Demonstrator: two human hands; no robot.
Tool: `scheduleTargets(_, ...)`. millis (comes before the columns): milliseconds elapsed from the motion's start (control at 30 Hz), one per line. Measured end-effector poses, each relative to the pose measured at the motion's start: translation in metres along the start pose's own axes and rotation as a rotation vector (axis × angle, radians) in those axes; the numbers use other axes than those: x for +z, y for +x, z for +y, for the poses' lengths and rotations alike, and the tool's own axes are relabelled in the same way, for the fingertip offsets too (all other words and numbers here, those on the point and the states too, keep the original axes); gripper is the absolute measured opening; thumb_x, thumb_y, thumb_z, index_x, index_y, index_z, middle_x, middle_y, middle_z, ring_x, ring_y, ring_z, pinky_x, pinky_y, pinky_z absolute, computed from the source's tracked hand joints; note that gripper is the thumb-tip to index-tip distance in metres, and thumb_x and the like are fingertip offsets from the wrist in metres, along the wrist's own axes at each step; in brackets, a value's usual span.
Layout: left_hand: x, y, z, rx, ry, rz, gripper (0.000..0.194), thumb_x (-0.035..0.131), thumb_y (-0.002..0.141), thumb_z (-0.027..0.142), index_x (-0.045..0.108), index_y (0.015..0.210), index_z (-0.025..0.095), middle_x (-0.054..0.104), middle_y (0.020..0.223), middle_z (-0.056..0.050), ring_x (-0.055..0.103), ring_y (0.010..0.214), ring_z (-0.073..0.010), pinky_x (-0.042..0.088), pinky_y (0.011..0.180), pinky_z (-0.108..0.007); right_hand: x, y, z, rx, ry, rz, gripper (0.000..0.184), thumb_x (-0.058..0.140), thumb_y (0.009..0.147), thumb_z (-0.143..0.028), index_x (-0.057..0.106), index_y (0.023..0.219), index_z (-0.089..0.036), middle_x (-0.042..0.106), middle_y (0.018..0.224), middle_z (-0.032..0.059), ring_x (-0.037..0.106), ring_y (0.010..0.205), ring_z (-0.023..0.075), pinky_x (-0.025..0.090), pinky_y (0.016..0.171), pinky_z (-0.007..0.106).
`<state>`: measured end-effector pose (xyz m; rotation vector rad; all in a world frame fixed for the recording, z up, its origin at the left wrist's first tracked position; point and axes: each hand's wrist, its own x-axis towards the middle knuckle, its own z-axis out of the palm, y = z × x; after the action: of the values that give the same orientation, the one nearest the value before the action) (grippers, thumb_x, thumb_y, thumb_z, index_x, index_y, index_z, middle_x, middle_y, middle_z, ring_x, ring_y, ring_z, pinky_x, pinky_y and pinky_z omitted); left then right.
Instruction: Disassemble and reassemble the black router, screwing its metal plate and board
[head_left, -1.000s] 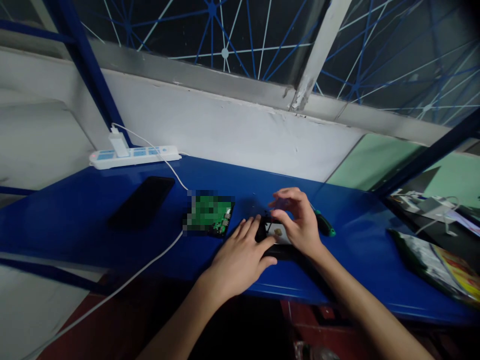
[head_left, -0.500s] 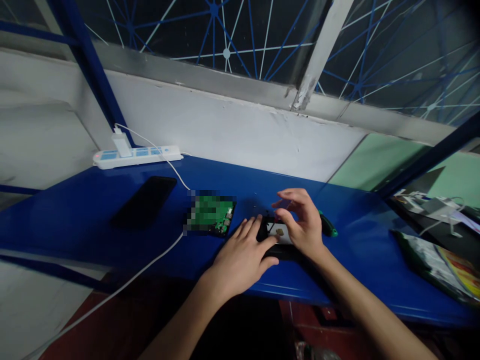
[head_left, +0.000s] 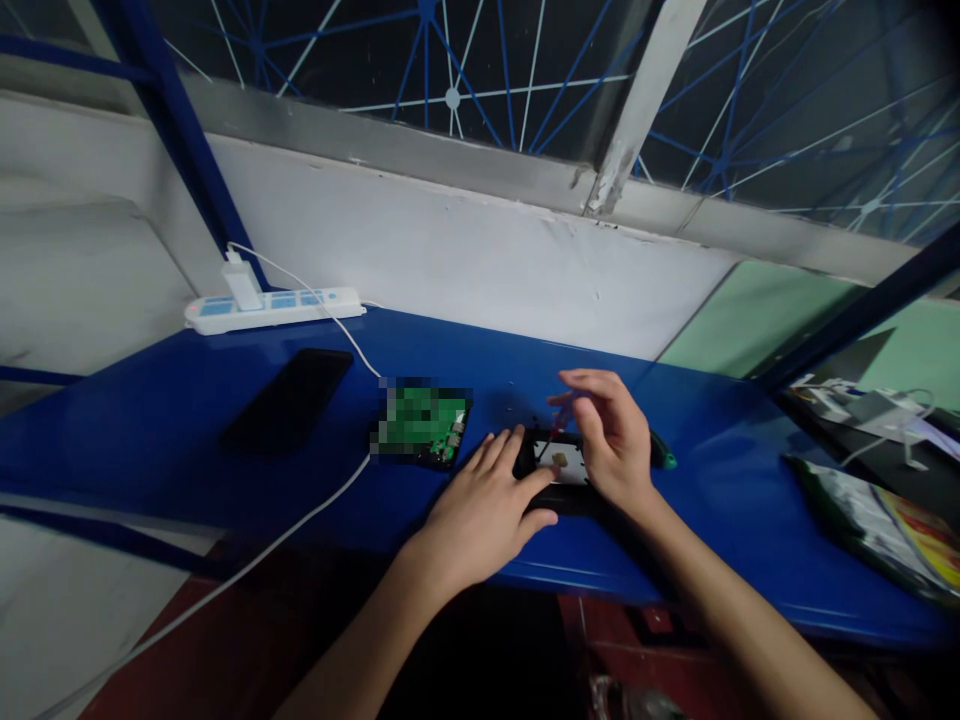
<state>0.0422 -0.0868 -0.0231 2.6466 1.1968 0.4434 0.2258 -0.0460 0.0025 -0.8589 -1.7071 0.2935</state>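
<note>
Blue bench [head_left: 187, 420] against white wall [head_left: 450, 250]; dark webbed window [head_left: 487, 70] above; dim light.

Left hand [head_left: 480, 515] steadies black device [head_left: 559, 475]; right hand [head_left: 611, 440] pinches wire.

Blue bench [head_left: 187, 440] bare along its near left edge, dark phone [head_left: 289, 398] and white cable [head_left: 300, 525] crossing mid-left, green circuit board [head_left: 424, 425] just left of the hands, screwdriver [head_left: 661, 455] just right, glossy bag [head_left: 877, 530] blocking far right, power strip [head_left: 274, 308] against the far wall
</note>
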Motion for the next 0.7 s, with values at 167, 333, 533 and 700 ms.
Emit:
scheduleTargets(167, -0.0007, -0.001, 0.0003, -0.023, 0.005, -0.015, 0.047, 0.057, 0.101, 0.049, 0.051, 0.145, 0.033, 0.027, 0.166, -0.011, 0.029, 0.15, -0.038, 0.03, 0.121, -0.054, -0.0012, 0.0004, 0.004, -0.036, -0.061, 0.056, 0.016, 0.068, 0.091, -0.023, 0.067, 0.106, -0.028, 0.061, 0.095, 0.0022, 0.066, 0.079, 0.0164, 0.059, 0.062, 0.032)
scheduleTargets(333, -0.0012, -0.0008, 0.0005, -0.018, -0.002, -0.013, 0.045, 0.056, 0.101, 0.05, 0.052, 0.143, 0.032, 0.025, 0.167, -0.009, 0.028, 0.151, -0.0363, 0.03, 0.121, -0.054, 0.0006, -0.0018, -0.0006, 0.101, 0.018, 0.009, 0.025, 0.048, 0.102, -0.026, 0.058, 0.125, -0.027, 0.069, 0.109, 0.0055, 0.073, 0.087, 0.0177, 0.061, 0.071, 0.035)
scheduleTargets(533, -0.0018, -0.0001, 0.0003, -0.018, 0.004, -0.028, 0.045, 0.057, 0.101, 0.048, 0.051, 0.143, 0.032, 0.027, 0.166, -0.012, 0.027, 0.151, -0.0364, 0.029, 0.121, -0.054, 0.0008, -0.0025, 0.0034, 0.06, 0.007, 0.012, 0.019, 0.054, 0.1, -0.03, 0.061, 0.118, -0.028, 0.058, 0.112, 0.0055, 0.067, 0.085, 0.0162, 0.059, 0.066, 0.033)
scheduleTargets(700, -0.0005, -0.0009, 0.0001, -0.01, -0.003, -0.023, 0.047, 0.058, 0.1, 0.048, 0.051, 0.144, 0.032, 0.029, 0.165, -0.013, 0.029, 0.151, -0.0361, 0.029, 0.121, -0.055, -0.0009, -0.0005, 0.0067, -0.063, -0.128, 0.055, 0.023, 0.07, 0.091, -0.026, 0.064, 0.113, -0.028, 0.053, 0.097, 0.0025, 0.059, 0.082, 0.0158, 0.056, 0.064, 0.031)
